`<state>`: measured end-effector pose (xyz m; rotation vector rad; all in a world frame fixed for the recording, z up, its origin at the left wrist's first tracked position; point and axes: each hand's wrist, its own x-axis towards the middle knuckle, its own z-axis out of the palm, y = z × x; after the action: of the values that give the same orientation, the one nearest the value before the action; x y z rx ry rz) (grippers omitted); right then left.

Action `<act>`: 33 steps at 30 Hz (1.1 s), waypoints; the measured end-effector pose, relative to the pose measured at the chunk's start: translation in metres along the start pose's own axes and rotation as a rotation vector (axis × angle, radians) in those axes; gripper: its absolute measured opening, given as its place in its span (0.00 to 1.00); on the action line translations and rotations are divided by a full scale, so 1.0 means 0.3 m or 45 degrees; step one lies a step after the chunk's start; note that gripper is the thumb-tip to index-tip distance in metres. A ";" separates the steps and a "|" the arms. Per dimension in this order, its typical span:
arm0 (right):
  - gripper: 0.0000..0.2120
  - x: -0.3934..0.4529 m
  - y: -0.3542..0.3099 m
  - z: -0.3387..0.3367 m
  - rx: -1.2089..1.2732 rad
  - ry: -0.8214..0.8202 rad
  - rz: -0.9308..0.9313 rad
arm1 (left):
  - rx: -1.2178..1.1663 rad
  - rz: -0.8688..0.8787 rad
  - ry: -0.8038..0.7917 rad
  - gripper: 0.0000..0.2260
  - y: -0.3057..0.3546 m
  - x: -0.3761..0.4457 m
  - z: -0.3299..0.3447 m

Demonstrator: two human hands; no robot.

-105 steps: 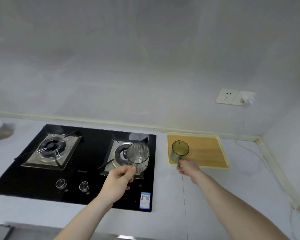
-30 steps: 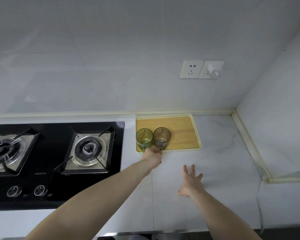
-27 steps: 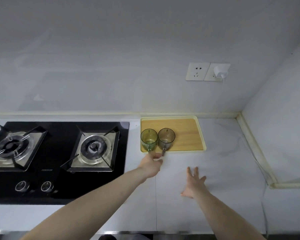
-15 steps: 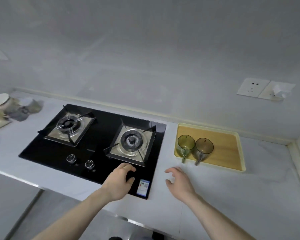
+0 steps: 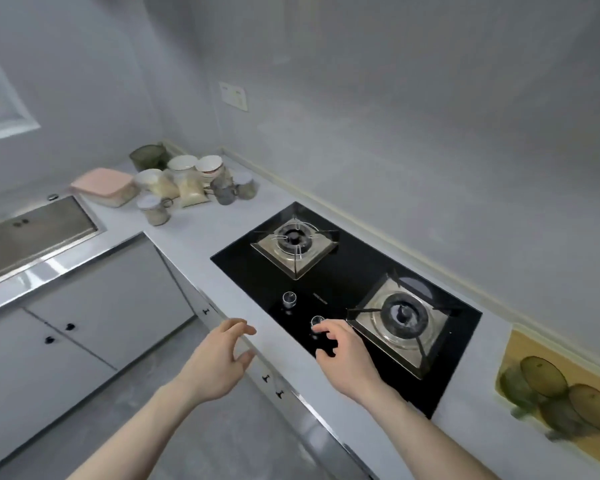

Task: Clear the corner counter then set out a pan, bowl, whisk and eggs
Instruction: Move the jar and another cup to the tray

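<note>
While both hands hang in the air with nothing in them, the things to clear sit far off in the corner of the counter [image 5: 194, 233]. The pink-lidded box [image 5: 103, 187] is the biggest; it looks light and stiff, best held by its two sides. The bags [image 5: 187, 190] look soft and full of pale grains, so lift them from below. The white bowls [image 5: 208, 166] can break, so take one by the rim. The small jars [image 5: 153, 209] seem to be smooth glass, maybe slippery. The left hand [image 5: 215, 362] and right hand [image 5: 343, 355] have loose, curled fingers
</note>
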<state>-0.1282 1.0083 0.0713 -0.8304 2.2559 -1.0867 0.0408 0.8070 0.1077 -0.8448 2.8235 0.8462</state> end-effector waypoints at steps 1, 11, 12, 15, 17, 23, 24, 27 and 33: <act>0.18 0.023 -0.061 0.053 0.017 -0.024 -0.018 | -0.015 -0.019 0.034 0.15 -0.067 -0.021 -0.045; 0.20 0.195 -0.486 0.431 0.112 -0.093 -0.159 | -0.050 -0.130 0.213 0.16 -0.575 -0.101 -0.379; 0.20 0.208 -0.515 0.454 0.110 -0.097 -0.168 | -0.062 -0.140 0.216 0.16 -0.604 -0.098 -0.400; 0.20 0.259 -0.603 0.512 0.115 -0.109 -0.196 | -0.101 -0.146 0.243 0.15 -0.686 -0.070 -0.469; 0.20 0.310 -0.650 0.536 0.104 -0.107 -0.214 | -0.127 -0.129 0.260 0.14 -0.727 -0.034 -0.506; 0.19 0.562 -0.777 0.621 0.137 -0.139 -0.238 | -0.187 -0.110 0.304 0.15 -0.857 0.132 -0.618; 0.19 0.585 -0.786 0.631 0.146 -0.143 -0.230 | -0.184 -0.109 0.304 0.15 -0.868 0.147 -0.627; 0.19 0.684 -0.816 0.678 0.173 -0.144 -0.224 | -0.172 -0.125 0.310 0.15 -0.929 0.211 -0.679; 0.18 0.971 -0.878 0.765 0.210 -0.164 -0.127 | -0.191 -0.206 0.279 0.14 -1.118 0.398 -0.835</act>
<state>-0.0980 0.5559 0.1081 -0.9240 2.0074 -1.2104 0.1374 0.3832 0.1297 -1.2395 2.8471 1.0081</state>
